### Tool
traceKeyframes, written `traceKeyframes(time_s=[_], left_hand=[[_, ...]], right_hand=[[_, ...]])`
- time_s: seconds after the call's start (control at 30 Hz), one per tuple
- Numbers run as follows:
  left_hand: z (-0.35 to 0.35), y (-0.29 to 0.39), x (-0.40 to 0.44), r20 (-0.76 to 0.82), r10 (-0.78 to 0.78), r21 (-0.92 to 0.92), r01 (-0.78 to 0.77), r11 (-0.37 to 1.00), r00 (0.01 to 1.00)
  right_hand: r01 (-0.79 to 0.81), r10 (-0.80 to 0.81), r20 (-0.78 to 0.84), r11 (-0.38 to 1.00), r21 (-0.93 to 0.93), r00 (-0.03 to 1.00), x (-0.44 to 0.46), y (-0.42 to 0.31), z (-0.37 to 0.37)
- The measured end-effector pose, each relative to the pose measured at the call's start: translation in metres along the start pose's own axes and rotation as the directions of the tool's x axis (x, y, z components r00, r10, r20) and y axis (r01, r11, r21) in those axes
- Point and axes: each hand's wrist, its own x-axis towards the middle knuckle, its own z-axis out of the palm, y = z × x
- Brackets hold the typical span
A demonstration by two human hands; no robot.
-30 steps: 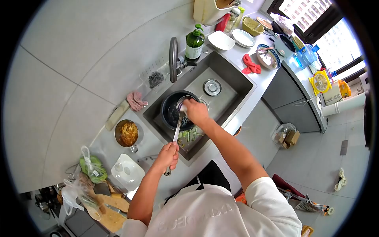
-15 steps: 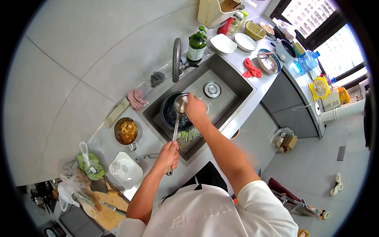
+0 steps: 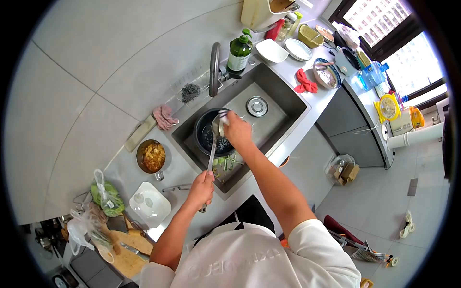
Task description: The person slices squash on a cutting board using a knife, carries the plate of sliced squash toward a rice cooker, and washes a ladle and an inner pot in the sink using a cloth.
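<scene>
My left hand (image 3: 200, 190) is closed around the handle of a metal ladle (image 3: 212, 156). The ladle slants up over the sink, its bowl above a dark pot (image 3: 200, 129). Fingers of my right hand (image 3: 237, 130) are closed at the ladle's bowl, pressing a small whitish thing with a dark stripe (image 3: 223, 115). Blur and the fingers keep its kind hidden. The pot stands inside the steel sink (image 3: 283, 108), with green vegetable scraps (image 3: 229, 163) on the sink floor beside it.
A grey faucet (image 3: 214, 72) arches over the sink's back edge, near a green pump bottle (image 3: 239, 52). On the left counter are a metal pot of food (image 3: 152, 157), a white dish (image 3: 150, 211) and a knife (image 3: 132, 249) on a cutting board (image 3: 126, 266). A red cloth (image 3: 305, 82) lies right.
My right hand has shifted slightly along the ladle's bowl with the whitish thing. My left hand keeps its hold on the handle. The whole view has moved a little.
</scene>
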Motion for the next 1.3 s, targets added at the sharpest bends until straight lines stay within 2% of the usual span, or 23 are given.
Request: traceKeyframes(time_s=[0.03, 0.1, 0.13, 0.17, 0.23, 0.27, 0.33, 0.37, 0.43, 0.5, 0.57, 0.63, 0.73, 0.77, 0.83, 0.93, 0.97, 1.03, 1.1, 1.17, 1.2, 1.27, 1.3], left_hand=[[0.002, 0.000, 0.000, -0.052, 0.053, 0.023, -0.052, 0.998, 0.997], [0.002, -0.005, 0.004, -0.090, 0.047, 0.034, -0.044, 0.998, 0.995], [0.001, -0.009, 0.008, -0.132, 0.041, 0.043, -0.036, 0.998, 0.990], [-0.006, -0.019, 0.014, -0.135, 0.040, 0.041, -0.035, 0.999, 0.990], [-0.027, -0.038, 0.029, -0.189, 0.215, 0.152, -0.188, 0.970, 0.958], [-0.029, -0.041, 0.032, -0.195, 0.213, 0.145, -0.187, 0.972, 0.957], [-0.034, -0.044, 0.035, -0.259, 0.433, 0.328, -0.343, 0.880, 0.863], [-0.033, -0.039, 0.031, -0.266, 0.431, 0.325, -0.341, 0.882, 0.862], [-0.023, -0.021, 0.016, -0.213, 0.328, 0.102, -0.313, 0.944, 0.920], [-0.019, -0.014, 0.012, -0.206, 0.309, 0.145, -0.284, 0.948, 0.928], [-0.015, -0.018, 0.017, -0.196, 0.292, 0.190, -0.256, 0.948, 0.936], [-0.012, -0.031, 0.027, -0.133, 0.714, 0.538, -0.555, 0.635, 0.688], [-0.010, -0.028, 0.014, -0.142, 0.629, 0.523, -0.482, 0.703, 0.764], [-0.012, -0.030, 0.015, -0.140, 0.638, 0.528, -0.488, 0.695, 0.757], [-0.018, -0.036, 0.018, -0.194, 0.465, 0.412, -0.358, 0.838, 0.864], [-0.027, -0.041, 0.021, -0.196, 0.495, 0.396, -0.393, 0.830, 0.847], [-0.030, -0.041, 0.022, -0.197, 0.497, 0.395, -0.396, 0.829, 0.845], [-0.037, -0.045, 0.020, -0.183, 0.524, 0.440, -0.407, 0.800, 0.832], [-0.040, -0.044, 0.016, -0.173, 0.555, 0.467, -0.428, 0.774, 0.814], [-0.039, -0.042, 0.011, -0.162, 0.584, 0.490, -0.449, 0.747, 0.795], [-0.038, -0.039, 0.009, -0.151, 0.567, 0.493, -0.436, 0.753, 0.810], [-0.035, -0.032, 0.000, -0.142, 0.547, 0.497, -0.418, 0.760, 0.825], [-0.029, -0.023, -0.008, -0.109, 0.532, 0.537, -0.400, 0.742, 0.840]], right_hand=[[-0.177, 0.176, 0.012, 0.984, 0.018, 0.984, 0.001, 0.002, 0.006], [-0.239, 0.243, -0.060, 0.969, 0.063, 0.968, -0.005, -0.001, 0.011], [-0.471, 0.422, 0.219, 0.837, 0.278, 0.880, -0.008, 0.001, 0.010], [-0.694, 0.483, 0.513, 0.603, 0.393, 0.710, -0.012, -0.002, 0.007], [-0.533, 0.387, 0.372, 0.690, 0.491, 0.844, -0.035, 0.016, 0.022], [-0.464, 0.356, 0.298, 0.697, 0.547, 0.886, -0.045, 0.017, 0.017], [-0.387, 0.314, 0.228, 0.702, 0.597, 0.922, -0.062, 0.008, 0.003], [-0.350, 0.248, 0.249, 0.718, 0.602, 0.936, -0.069, -0.005, -0.014], [-0.315, 0.187, 0.267, 0.730, 0.606, 0.945, -0.082, -0.023, -0.035], [-0.179, 0.050, 0.266, 0.855, 0.487, 0.963, -0.091, -0.038, -0.043], [-0.024, -0.057, 0.157, 0.882, 0.471, 0.986, -0.095, -0.053, -0.038], [-0.015, -0.021, 0.097, 0.934, 0.357, 0.995, -0.091, -0.059, -0.029], [-0.095, 0.127, -0.082, 0.944, 0.315, 0.988, -0.056, -0.031, -0.012], [-0.176, 0.184, -0.012, 0.954, 0.242, 0.983, -0.045, -0.027, -0.017], [-0.016, 0.094, -0.171, 0.912, 0.410, 0.981, -0.041, -0.015, -0.011], [-0.061, 0.191, -0.322, 0.926, 0.372, 0.927, -0.046, 0.004, -0.011], [-0.058, 0.188, -0.324, 0.927, 0.372, 0.927, -0.044, 0.006, -0.018], [-0.195, 0.367, -0.155, 0.752, 0.630, 0.917, -0.045, 0.006, -0.029], [-0.162, 0.356, -0.174, 0.737, 0.656, 0.918, -0.042, 0.000, -0.040], [-0.246, 0.325, 0.012, 0.692, 0.679, 0.946, -0.037, -0.004, -0.057], [-0.244, 0.323, 0.011, 0.693, 0.679, 0.946, -0.033, -0.002, -0.060], [-0.097, 0.080, 0.056, 0.843, 0.529, 0.995, -0.029, -0.001, -0.064], [-0.096, 0.079, 0.054, 0.842, 0.530, 0.995, -0.028, -0.004, -0.061]])
